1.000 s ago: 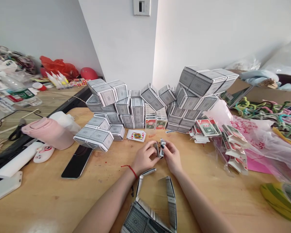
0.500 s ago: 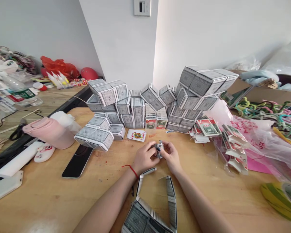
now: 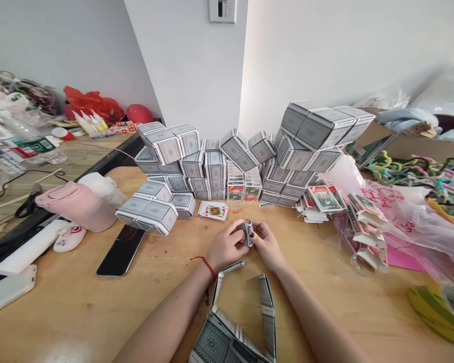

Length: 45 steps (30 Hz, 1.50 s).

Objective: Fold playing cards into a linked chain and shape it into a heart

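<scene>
No word or number is legible: the red print [image 3: 390, 206] on the plastic bag [image 3: 410, 229] at right, the far-left bottle's [image 3: 26, 135] green label [image 3: 42, 146] and the face-up playing card's [image 3: 213, 210] index are unclear.

From the right hand [image 3: 267, 245], card blocks [image 3: 239, 149] are blocking twelve o'clock; the table [image 3: 316, 257] is leaving room at three, before boxes [image 3: 369, 235].

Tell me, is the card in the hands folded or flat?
Folded: the card, held between left hand and right hand, shows panels bent at angles.
</scene>
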### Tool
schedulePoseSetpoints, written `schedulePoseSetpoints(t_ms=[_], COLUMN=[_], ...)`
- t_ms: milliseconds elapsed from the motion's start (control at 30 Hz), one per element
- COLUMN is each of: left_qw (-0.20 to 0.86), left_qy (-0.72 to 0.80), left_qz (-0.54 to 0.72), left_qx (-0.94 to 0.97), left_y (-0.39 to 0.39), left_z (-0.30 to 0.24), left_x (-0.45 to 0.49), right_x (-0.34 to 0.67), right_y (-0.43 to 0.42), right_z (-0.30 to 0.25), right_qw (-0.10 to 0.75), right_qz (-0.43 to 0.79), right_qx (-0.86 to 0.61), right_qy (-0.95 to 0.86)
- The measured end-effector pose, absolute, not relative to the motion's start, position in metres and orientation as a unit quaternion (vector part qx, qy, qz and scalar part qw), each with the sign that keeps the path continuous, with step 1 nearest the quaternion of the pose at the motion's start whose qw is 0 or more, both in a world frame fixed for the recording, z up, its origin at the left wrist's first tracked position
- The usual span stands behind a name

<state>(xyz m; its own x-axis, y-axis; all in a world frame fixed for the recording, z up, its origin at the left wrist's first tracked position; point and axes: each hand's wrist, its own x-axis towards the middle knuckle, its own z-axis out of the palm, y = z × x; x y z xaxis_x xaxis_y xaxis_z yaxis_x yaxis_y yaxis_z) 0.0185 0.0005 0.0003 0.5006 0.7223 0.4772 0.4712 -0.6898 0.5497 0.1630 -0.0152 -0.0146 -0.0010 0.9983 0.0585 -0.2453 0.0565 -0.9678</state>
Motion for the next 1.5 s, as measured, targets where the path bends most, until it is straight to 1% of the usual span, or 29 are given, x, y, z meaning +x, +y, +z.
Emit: schedulePoseSetpoints(t_ms=[200,367,533,700,833,933,1033,1133,1200,1233,1300,1400,1500], left_qw=[0.144,0.114,0.120,0.148,0.183,0.232,0.319,0.470,0.578,0.616,0.646,0.658,0.682], left_qy=[0.336,0.327,0.321,0.321,0.323,0.350,0.382,0.385,0.372,0.367,0.372,0.387,0.367], left_qz=[0.360,0.352,0.339,0.354,0.360,0.368,0.374,0.358,0.351,0.347,0.328,0.271,0.247], left_qx=[0.858,0.870,0.876,0.866,0.856,0.830,0.783,0.709,0.635,0.604,0.580,0.587,0.583], left_y=[0.001,0.000,-0.001,-0.001,-0.002,-0.004,-0.002,0.004,0.010,0.013,0.017,0.021,0.022], left_z=[-0.001,-0.005,-0.007,-0.005,0.001,0.005,0.006,0.005,0.004,0.004,0.004,0.006,0.008], left_x=[0.019,0.020,0.020,0.020,0.021,0.023,0.022,0.019,0.017,0.015,0.012,0.008,0.006], right_x=[0.161,0.161,0.160,0.158,0.157,0.157,0.158,0.157,0.155,0.154,0.152,0.150,0.151], right_y=[-0.017,-0.020,-0.020,-0.020,-0.019,-0.018,-0.016,-0.016,-0.017,-0.017,-0.019,-0.021,-0.022], right_z=[-0.011,-0.001,0.000,-0.002,-0.006,-0.009,-0.011,-0.011,-0.012,-0.013,-0.015,-0.016,-0.014], right_qw=[0.573,0.550,0.556,0.559,0.582,0.623,0.662,0.672,0.663,0.657,0.643,0.626,0.608], right_qz=[0.625,0.707,0.711,0.708,0.674,0.602,0.509,0.441,0.422,0.415,0.400,0.383,0.394], right_qx=[-0.369,-0.331,-0.332,-0.335,-0.350,-0.378,-0.415,-0.438,-0.438,-0.438,-0.439,-0.438,-0.440], right_qy=[-0.380,-0.296,-0.275,-0.274,-0.291,-0.325,-0.361,-0.402,-0.436,-0.452,-0.484,-0.519,-0.531])
